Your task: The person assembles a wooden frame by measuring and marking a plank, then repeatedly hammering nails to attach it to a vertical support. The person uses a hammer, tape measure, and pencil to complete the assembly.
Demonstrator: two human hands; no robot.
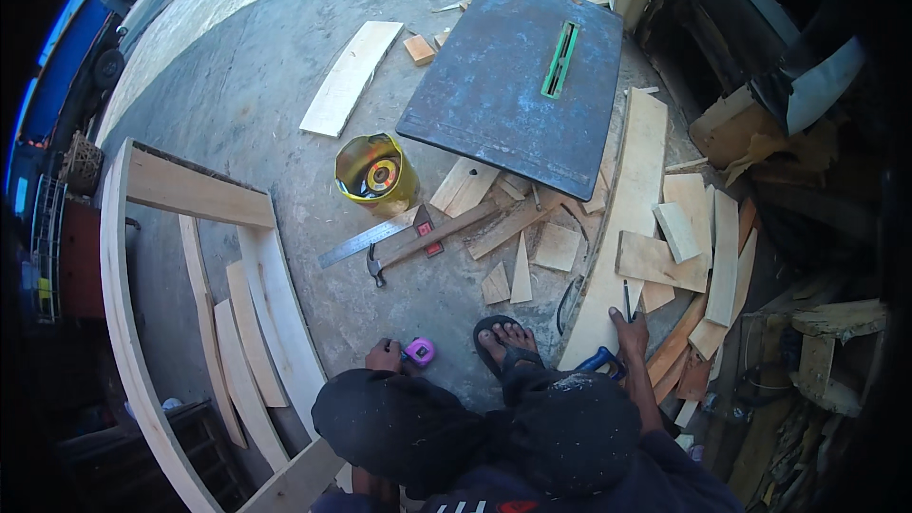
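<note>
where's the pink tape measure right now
In the head view, the pink tape measure is low and slightly left of centre, just right of the left hand and left of the sandalled foot.

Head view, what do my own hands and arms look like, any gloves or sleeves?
Both the left hand and right hand are bare, without gloves. The right forearm is bare up to a dark, navy-looking sleeve. The left forearm is mostly hidden. No watch is visible on the right wrist.
</note>
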